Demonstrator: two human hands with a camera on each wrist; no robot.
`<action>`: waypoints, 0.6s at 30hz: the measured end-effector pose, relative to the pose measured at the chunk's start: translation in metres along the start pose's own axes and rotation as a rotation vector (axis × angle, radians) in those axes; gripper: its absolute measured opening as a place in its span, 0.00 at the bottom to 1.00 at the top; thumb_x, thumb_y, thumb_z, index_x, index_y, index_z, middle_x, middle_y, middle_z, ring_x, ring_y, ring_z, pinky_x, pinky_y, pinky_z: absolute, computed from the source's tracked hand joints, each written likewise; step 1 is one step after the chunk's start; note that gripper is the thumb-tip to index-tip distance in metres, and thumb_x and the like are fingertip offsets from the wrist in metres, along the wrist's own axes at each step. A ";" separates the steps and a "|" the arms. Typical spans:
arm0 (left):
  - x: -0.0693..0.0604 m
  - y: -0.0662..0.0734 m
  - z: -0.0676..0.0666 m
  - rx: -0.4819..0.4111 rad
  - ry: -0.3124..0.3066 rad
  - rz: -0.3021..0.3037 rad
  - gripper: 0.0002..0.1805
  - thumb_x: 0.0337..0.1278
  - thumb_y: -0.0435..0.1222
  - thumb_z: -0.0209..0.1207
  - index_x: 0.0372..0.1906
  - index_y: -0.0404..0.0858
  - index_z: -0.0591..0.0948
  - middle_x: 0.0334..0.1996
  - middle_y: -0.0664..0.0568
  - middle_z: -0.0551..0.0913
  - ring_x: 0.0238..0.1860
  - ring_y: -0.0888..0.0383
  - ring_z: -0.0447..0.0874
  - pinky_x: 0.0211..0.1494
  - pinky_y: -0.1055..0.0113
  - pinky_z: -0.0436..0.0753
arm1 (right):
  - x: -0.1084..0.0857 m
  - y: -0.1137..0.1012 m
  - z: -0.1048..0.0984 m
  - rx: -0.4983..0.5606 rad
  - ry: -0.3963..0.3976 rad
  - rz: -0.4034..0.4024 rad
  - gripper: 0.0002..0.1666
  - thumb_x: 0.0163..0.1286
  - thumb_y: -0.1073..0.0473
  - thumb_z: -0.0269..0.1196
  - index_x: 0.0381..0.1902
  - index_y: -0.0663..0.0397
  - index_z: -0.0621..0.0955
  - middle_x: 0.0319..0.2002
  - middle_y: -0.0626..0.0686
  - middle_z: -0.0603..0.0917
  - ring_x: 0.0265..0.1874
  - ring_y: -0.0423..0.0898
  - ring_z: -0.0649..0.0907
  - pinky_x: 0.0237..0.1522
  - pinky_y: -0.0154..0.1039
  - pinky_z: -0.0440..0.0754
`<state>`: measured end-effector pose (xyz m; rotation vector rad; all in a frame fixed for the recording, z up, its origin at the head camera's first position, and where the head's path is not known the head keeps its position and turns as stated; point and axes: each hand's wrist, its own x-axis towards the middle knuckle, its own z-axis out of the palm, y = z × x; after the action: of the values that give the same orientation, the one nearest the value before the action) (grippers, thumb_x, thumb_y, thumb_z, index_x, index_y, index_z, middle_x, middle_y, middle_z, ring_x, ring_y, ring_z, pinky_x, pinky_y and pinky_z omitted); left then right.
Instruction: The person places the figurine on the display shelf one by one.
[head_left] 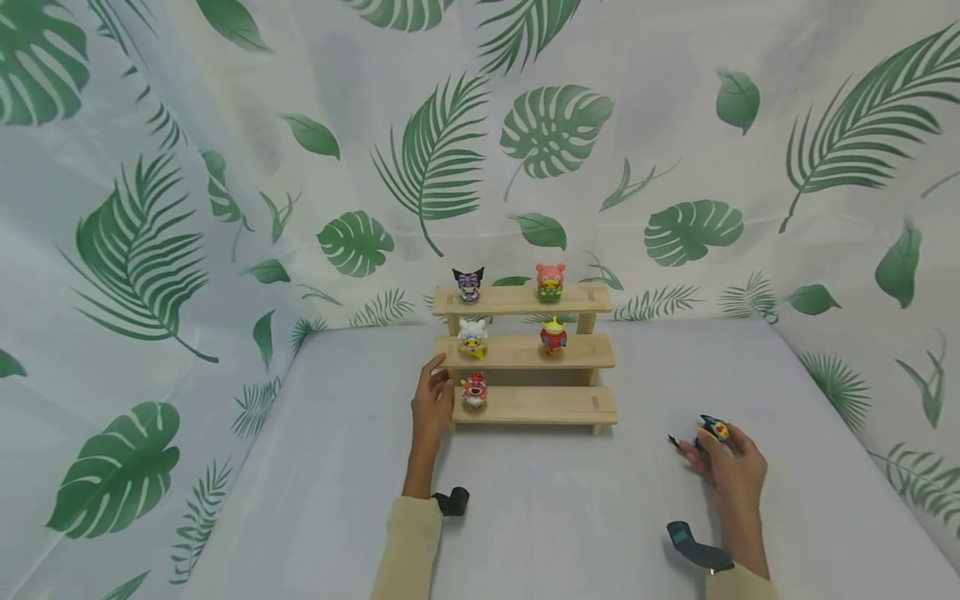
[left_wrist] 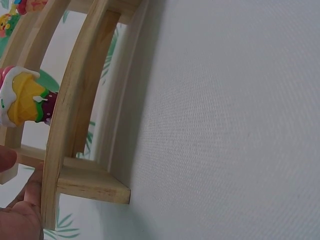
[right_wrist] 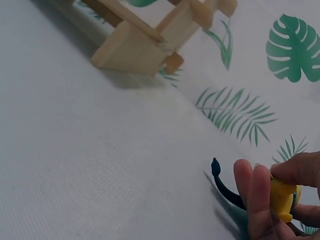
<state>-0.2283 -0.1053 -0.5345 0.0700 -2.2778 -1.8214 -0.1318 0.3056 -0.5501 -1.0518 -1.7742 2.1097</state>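
My left hand is at the left end of a three-step wooden display shelf. Its fingers touch the end of the lowest board. On that board's left side stands a red-and-white figurine, seen close up in the left wrist view with a yellow cone-like part. Away to the right, my right hand pinches a small yellow-and-black figurine between thumb and fingers, above the table. From it sticks out a thin dark tail with a pointed tip. Fingers cover much of this figurine.
A white-and-yellow figurine and a red-and-blue one stand on the middle step. Up top are a purple-and-black figurine and a pink-and-green one. Leaf-printed sheeting hangs behind the white table.
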 end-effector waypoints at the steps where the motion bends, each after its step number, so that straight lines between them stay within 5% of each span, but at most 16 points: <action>1: 0.000 0.000 0.000 0.000 0.000 0.002 0.26 0.69 0.30 0.52 0.68 0.54 0.69 0.59 0.40 0.79 0.60 0.46 0.80 0.56 0.52 0.80 | 0.000 0.000 0.000 0.036 0.009 0.001 0.42 0.70 0.57 0.62 0.76 0.46 0.57 0.53 0.45 0.74 0.23 0.34 0.86 0.28 0.28 0.83; 4: 0.000 -0.001 0.000 -0.002 -0.001 0.002 0.26 0.69 0.30 0.52 0.68 0.54 0.70 0.60 0.40 0.79 0.60 0.47 0.80 0.56 0.52 0.80 | -0.001 0.001 -0.002 0.167 0.019 0.008 0.41 0.67 0.60 0.64 0.75 0.46 0.62 0.44 0.41 0.76 0.24 0.36 0.87 0.29 0.29 0.84; 10: 0.001 -0.001 0.001 -0.006 0.002 -0.025 0.26 0.69 0.31 0.52 0.67 0.56 0.70 0.61 0.42 0.78 0.61 0.49 0.79 0.59 0.52 0.79 | -0.003 -0.001 -0.006 0.468 -0.034 0.025 0.44 0.60 0.67 0.69 0.72 0.44 0.66 0.49 0.45 0.76 0.28 0.43 0.89 0.34 0.32 0.85; 18: 0.002 -0.001 0.001 -0.010 -0.004 -0.032 0.27 0.69 0.31 0.52 0.67 0.56 0.69 0.61 0.41 0.77 0.62 0.48 0.79 0.60 0.52 0.79 | -0.007 -0.004 -0.004 0.740 -0.200 -0.022 0.39 0.65 0.71 0.63 0.69 0.38 0.66 0.44 0.51 0.87 0.35 0.49 0.89 0.37 0.35 0.86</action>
<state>-0.2305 -0.1050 -0.5356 0.1017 -2.2823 -1.8502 -0.1251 0.3063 -0.5435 -0.6233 -0.8868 2.5910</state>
